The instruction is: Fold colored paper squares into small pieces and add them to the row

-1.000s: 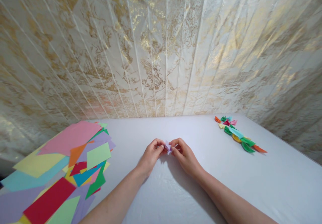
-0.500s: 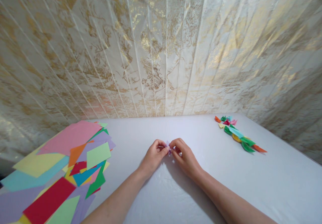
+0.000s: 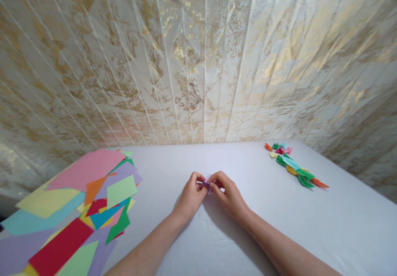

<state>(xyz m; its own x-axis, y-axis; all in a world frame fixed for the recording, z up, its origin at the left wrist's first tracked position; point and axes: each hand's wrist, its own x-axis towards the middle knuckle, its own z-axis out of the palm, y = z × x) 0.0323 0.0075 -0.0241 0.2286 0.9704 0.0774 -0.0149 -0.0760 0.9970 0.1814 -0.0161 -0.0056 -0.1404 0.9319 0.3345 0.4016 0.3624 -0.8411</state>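
Spread over the lower left of the frame, loose colored paper lies overlapping on a white table (image 3: 167, 160). At the far left, a pale yellow sheet (image 3: 46, 203) lies over a light blue sheet (image 3: 31, 221), with a dark red rectangle (image 3: 61, 246) below them near the bottom edge. A large pink sheet (image 3: 88, 166) tops the heap, and an orange piece (image 3: 93, 191), a blue piece (image 3: 104, 217), a light green rectangle (image 3: 121, 191) and a green piece (image 3: 120, 225) lie along its right side.

Just below the middle of the frame, the left hand (image 3: 190, 195) has its fingers closed on a small purple folded paper (image 3: 206, 183) (much of it is hidden by fingertips). The right hand (image 3: 228, 194) pinches the same paper from the other side, so the two hands nearly meet.

Right of center, well apart from the hands, small folded paper shapes (image 3: 290, 162) in orange, green, light blue, pink, red and yellow form a slanting cluster. A gold-patterned pale curtain (image 3: 186, 61) fills the upper frame, edge to edge.
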